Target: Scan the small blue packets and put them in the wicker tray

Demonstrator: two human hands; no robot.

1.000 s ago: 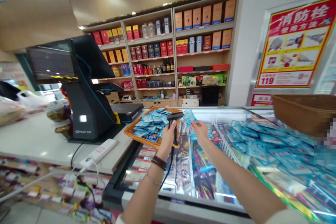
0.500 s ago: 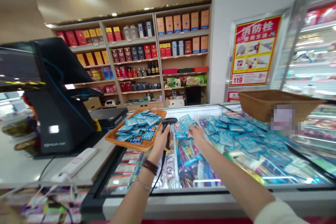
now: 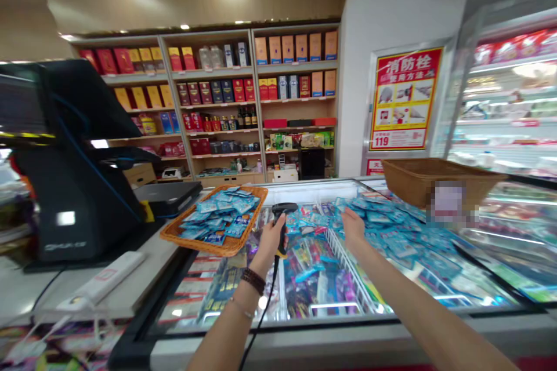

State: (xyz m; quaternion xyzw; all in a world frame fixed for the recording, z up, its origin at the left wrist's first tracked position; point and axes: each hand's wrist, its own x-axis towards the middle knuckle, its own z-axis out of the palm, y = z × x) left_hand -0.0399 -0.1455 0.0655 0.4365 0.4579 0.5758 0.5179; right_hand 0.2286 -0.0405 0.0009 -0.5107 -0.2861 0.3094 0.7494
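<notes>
A black handheld barcode scanner [image 3: 282,237] with a trailing cable is in my left hand [image 3: 270,240], its fingers closed round the handle and its head pointing right. My right hand [image 3: 353,227] is at the left end of a loose heap of blue packets [image 3: 391,214] on the glass top of a chest freezer. Its fingers are bent and blurred among the packets, and whether they grip one is unclear. More blue packets [image 3: 304,219] lie between the scanner and my right hand. An orange wicker basket [image 3: 232,248] holding several blue packets stands left of the scanner.
A dark checkout terminal [image 3: 73,185] and a white power strip [image 3: 102,281] are on the counter at left. A brown bin [image 3: 435,177] sits at the freezer's back right. Bagged goods and a white wire divider [image 3: 343,266] show through the freezer glass [image 3: 300,313].
My right hand has moved right, from beside a blue packet near the scanner to the larger heap. My left hand still holds the scanner. The camera view has shifted somewhat.
</notes>
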